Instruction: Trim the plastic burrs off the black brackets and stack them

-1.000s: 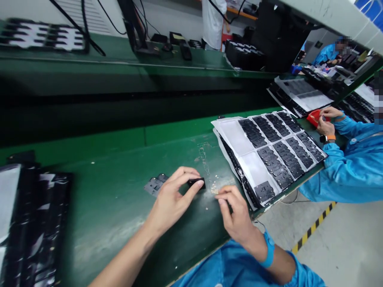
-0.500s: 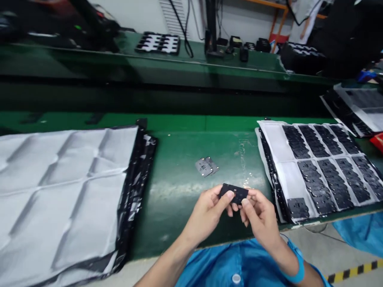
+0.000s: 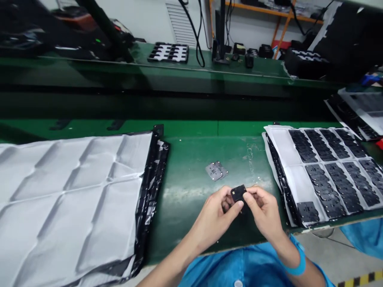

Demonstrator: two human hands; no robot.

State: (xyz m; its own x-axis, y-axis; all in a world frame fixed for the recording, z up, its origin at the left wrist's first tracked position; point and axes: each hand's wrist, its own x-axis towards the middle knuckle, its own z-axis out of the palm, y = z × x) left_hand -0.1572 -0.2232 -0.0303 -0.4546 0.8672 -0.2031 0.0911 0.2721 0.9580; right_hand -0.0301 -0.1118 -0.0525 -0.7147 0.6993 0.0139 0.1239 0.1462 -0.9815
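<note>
Between my two hands is a small flat black plastic part [image 3: 238,193], raised over the green bench [image 3: 185,223] near its front edge. My left hand [image 3: 220,209] pinches it from the left with thumb and fingers. From the right, my right hand [image 3: 263,207] grips its other side, the thumb on its face. Fingers cover much of its lower portion. Just beyond my hands, a few similar dark grey plates [image 3: 216,170] lie overlapping on the bench.
On the right, a stacked tray [image 3: 278,139] with a white liner carries rows of black parts. At left is another stack covered by a creased white sheet [image 3: 72,207]. Behind, a raised shelf [image 3: 206,71] holds a small tray [image 3: 168,52], a monitor stand and cables.
The view has swung left. My right hand came from the bench to the black part, which my left hand held alone a second ago; since then the part has been turned between both hands.
</note>
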